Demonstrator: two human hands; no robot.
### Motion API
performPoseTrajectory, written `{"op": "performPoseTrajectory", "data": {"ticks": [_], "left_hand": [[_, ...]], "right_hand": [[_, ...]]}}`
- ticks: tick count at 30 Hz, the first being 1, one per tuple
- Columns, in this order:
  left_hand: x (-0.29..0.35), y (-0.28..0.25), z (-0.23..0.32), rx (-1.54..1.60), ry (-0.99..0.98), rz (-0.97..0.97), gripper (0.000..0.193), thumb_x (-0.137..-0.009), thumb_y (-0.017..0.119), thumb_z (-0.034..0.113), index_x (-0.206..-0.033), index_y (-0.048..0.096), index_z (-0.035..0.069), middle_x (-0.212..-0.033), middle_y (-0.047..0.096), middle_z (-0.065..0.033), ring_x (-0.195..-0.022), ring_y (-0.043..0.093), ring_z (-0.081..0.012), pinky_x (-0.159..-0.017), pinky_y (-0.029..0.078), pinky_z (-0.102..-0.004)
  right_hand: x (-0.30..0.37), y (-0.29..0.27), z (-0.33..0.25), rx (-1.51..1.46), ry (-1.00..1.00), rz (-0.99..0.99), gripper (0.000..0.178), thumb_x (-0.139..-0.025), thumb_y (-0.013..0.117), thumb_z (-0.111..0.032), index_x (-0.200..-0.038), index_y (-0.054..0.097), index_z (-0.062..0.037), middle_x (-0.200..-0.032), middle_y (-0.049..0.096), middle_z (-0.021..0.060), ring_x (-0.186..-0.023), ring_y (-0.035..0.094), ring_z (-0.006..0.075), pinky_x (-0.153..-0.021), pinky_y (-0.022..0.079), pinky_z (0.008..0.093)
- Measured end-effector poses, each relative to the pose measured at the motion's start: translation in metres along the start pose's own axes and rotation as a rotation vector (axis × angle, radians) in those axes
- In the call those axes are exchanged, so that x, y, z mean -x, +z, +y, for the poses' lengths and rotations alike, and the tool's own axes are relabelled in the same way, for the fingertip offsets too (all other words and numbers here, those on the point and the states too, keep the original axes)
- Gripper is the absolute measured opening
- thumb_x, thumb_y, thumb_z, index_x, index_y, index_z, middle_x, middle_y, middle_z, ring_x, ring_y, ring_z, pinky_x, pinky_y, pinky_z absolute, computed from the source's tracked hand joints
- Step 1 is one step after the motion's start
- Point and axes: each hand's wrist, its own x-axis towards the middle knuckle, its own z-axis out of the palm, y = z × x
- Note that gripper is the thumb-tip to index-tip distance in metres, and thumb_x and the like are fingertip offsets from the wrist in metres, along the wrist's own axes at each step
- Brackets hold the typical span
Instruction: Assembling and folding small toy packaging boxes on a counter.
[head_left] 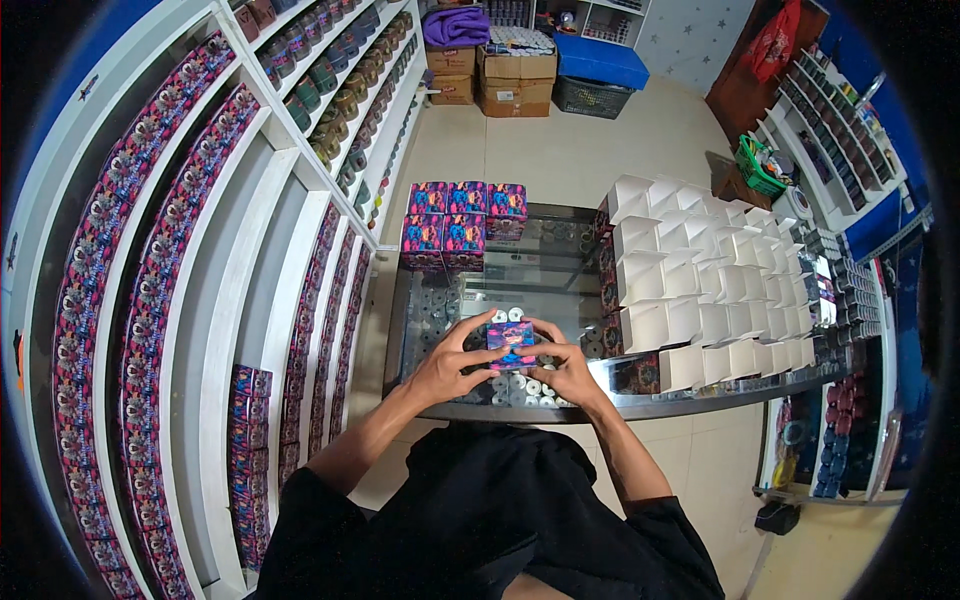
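Observation:
A small box [511, 338] printed in pink, blue and purple is between my two hands, over the near part of a glass-topped table [500, 412]. My left hand [452, 362] grips its left side, with fingers reaching over the top and front. From the right, my right hand [560, 365] closes on the same box, fingers lying across its face. The box's lid looks closed. Small white round pieces [525, 390] lie on or under the glass just below the box, and two more white round pieces [508, 315] show beyond it.
Closed printed boxes [465, 235] stand stacked at the table's far left. Many open white boxes [715, 280] fill its right side in rows. White shelves [215, 250] with similar boxes and jars run along the left. Cartons [516, 82] and a dark basket [592, 97] with a blue lid stand on the far floor.

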Motion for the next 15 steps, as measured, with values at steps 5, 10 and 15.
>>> {"op": "performPoseTrajectory", "data": {"ticks": [5, 10, 15], "left_hand": [[0.007, 0.008, 0.004, -0.101, 0.1, 0.113, 0.043, -0.079, 0.091, 0.01, -0.121, 0.083, 0.017, -0.156, 0.055, -0.019, -0.145, 0.053, -0.0386, -0.119, 0.047, -0.0475], [0.007, 0.007, 0.007, -0.119, 0.112, 0.122, 0.04, -0.079, 0.091, 0.01, -0.118, 0.083, 0.016, -0.154, 0.056, -0.0182, -0.143, 0.054, -0.0384, -0.118, 0.048, -0.0469], [0.011, 0.009, 0.005, -0.165, 0.135, 0.132, 0.041, -0.077, 0.093, 0.013, -0.117, 0.084, 0.019, -0.154, 0.057, -0.0185, -0.144, 0.054, -0.0379, -0.117, 0.047, -0.0479]], "right_hand": [[0.0, 0.002, 0.015, -0.026, -0.074, 0.041, 0.034, -0.079, 0.085, 0.009, -0.106, 0.086, -0.0109, -0.161, 0.051, 0.0153, -0.147, 0.052, 0.0324, -0.121, 0.042, 0.043], [0.0, 0.003, 0.017, -0.073, -0.101, 0.037, 0.028, -0.079, 0.084, 0.01, -0.101, 0.086, -0.0073, -0.162, 0.051, 0.0163, -0.151, 0.049, 0.0347, -0.124, 0.039, 0.0451], [0.0, 0.003, 0.019, -0.106, -0.091, 0.024, 0.029, -0.078, 0.083, 0.014, -0.1, 0.084, -0.0049, -0.164, 0.049, 0.0159, -0.15, 0.049, 0.0357, -0.126, 0.037, 0.0461]]}}
